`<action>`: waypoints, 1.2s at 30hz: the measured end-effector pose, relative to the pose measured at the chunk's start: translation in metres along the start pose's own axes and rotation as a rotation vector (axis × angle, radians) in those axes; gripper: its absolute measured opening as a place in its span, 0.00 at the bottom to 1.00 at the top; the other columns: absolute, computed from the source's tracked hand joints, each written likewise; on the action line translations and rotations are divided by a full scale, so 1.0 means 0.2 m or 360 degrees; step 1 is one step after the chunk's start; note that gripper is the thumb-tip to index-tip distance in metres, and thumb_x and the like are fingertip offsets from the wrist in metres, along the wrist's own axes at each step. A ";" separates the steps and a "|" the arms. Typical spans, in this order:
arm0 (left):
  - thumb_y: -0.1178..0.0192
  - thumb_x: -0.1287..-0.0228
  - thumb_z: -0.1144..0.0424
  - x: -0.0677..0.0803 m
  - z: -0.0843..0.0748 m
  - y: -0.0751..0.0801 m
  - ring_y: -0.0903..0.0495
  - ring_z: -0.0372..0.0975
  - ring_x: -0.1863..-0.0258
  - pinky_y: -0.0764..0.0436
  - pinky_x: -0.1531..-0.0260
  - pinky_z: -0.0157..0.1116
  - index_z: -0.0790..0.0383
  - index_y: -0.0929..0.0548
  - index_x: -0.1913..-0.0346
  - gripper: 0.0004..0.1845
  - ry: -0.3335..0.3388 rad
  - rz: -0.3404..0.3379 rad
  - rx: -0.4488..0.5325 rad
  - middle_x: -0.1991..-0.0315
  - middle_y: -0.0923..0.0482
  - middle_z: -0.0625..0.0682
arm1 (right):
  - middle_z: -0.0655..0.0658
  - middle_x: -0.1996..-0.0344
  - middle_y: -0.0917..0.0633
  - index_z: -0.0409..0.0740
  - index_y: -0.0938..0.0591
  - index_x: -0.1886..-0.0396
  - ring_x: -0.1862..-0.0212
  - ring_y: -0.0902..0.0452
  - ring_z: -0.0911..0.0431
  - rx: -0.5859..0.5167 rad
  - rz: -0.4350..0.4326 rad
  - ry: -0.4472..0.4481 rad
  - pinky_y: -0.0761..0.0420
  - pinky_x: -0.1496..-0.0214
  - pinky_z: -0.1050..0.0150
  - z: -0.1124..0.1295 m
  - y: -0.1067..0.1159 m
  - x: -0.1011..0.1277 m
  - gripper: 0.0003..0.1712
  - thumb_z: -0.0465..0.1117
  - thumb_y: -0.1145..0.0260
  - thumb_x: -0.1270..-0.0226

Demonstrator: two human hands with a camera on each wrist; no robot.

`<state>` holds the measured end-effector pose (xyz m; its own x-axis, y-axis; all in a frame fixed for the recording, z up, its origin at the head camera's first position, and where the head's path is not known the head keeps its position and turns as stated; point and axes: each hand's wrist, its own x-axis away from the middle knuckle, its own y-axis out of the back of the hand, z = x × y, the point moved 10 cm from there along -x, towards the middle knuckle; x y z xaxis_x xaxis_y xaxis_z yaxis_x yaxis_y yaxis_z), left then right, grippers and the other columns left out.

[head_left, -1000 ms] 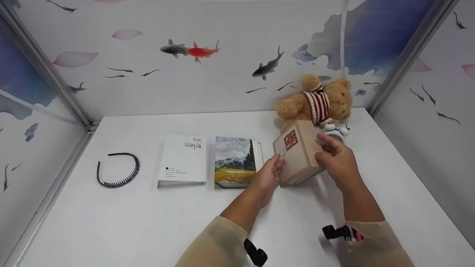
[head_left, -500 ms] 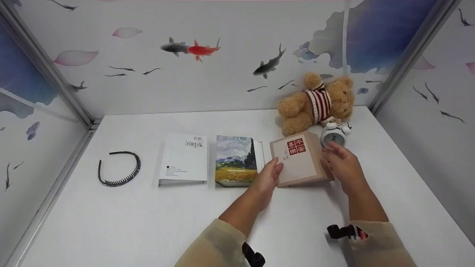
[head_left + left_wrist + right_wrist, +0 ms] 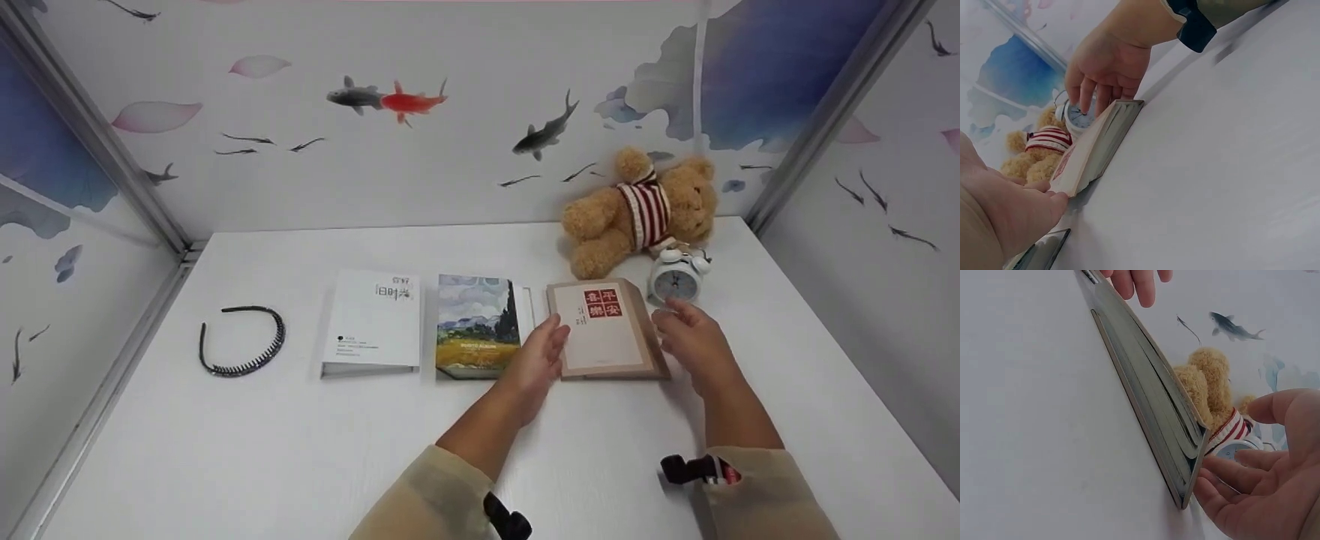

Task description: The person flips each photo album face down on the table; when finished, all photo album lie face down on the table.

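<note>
We are setting the brown album (image 3: 609, 330) flat between our hands: left hand (image 3: 541, 352) and right hand (image 3: 694, 337), fingers relaxed, touch its edges. Next: nudge it square beside the painted album (image 3: 478, 326).

Matt kraft-paper album (image 3: 606, 330), plush bear (image 3: 637, 210)

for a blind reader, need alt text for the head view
Two hands, left hand and right hand, rest at either side of a brown book lying on a white table. Left of it lie two more books and a black headband; behind sit a teddy bear and alarm clock.
</note>
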<state>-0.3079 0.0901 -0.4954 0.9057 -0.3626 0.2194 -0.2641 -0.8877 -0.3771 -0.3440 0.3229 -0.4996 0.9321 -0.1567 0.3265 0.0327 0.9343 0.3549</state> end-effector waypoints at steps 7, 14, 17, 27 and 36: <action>0.66 0.23 0.41 0.06 -0.15 0.12 0.49 0.43 0.21 0.48 0.21 0.47 0.50 0.46 0.22 0.33 -0.0183 -0.0055 0.0000 0.24 0.39 0.49 | 0.46 0.29 0.28 0.51 0.33 0.26 0.30 0.33 0.51 -0.0036 -0.0062 0.0296 0.28 0.31 0.56 0.20 -0.08 0.07 0.34 0.58 0.43 0.27; 0.68 0.21 0.42 0.13 -0.35 0.31 0.50 0.41 0.21 0.50 0.21 0.46 0.48 0.47 0.22 0.31 -0.0365 -0.0092 -0.0086 0.23 0.42 0.47 | 0.43 0.35 0.23 0.44 0.29 0.31 0.32 0.29 0.55 -0.0181 0.0112 0.0582 0.25 0.37 0.71 0.41 -0.33 0.12 0.29 0.49 0.38 0.28; 0.69 0.21 0.43 0.17 -0.42 0.42 0.50 0.40 0.21 0.49 0.21 0.44 0.50 0.48 0.22 0.31 -0.0414 -0.0140 -0.0104 0.24 0.41 0.46 | 0.42 0.37 0.21 0.44 0.28 0.32 0.34 0.27 0.52 -0.0154 0.0155 0.0698 0.22 0.40 0.71 0.48 -0.42 0.13 0.29 0.49 0.37 0.28; 0.68 0.22 0.41 0.28 -0.49 0.74 0.47 0.36 0.22 0.47 0.22 0.44 0.45 0.43 0.24 0.29 -0.0471 -0.0419 -0.0285 0.25 0.39 0.42 | 0.48 0.37 0.21 0.52 0.27 0.33 0.32 0.28 0.55 -0.0258 0.0271 0.0587 0.29 0.28 0.56 0.50 -0.70 0.14 0.26 0.48 0.37 0.29; 0.68 0.22 0.41 0.27 -0.38 0.83 0.54 0.42 0.20 0.51 0.21 0.49 0.45 0.46 0.22 0.30 -0.0330 -0.0459 -0.0263 0.21 0.47 0.46 | 0.44 0.35 0.22 0.52 0.26 0.34 0.30 0.30 0.54 -0.0268 0.0325 0.0600 0.31 0.27 0.54 0.52 -0.87 0.14 0.25 0.47 0.37 0.29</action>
<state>-0.3272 -0.0981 -0.4785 0.9939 -0.0416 0.1023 -0.0234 -0.9847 -0.1728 -0.3612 0.1235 -0.4618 0.9907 0.1342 0.0223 -0.1361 0.9779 0.1588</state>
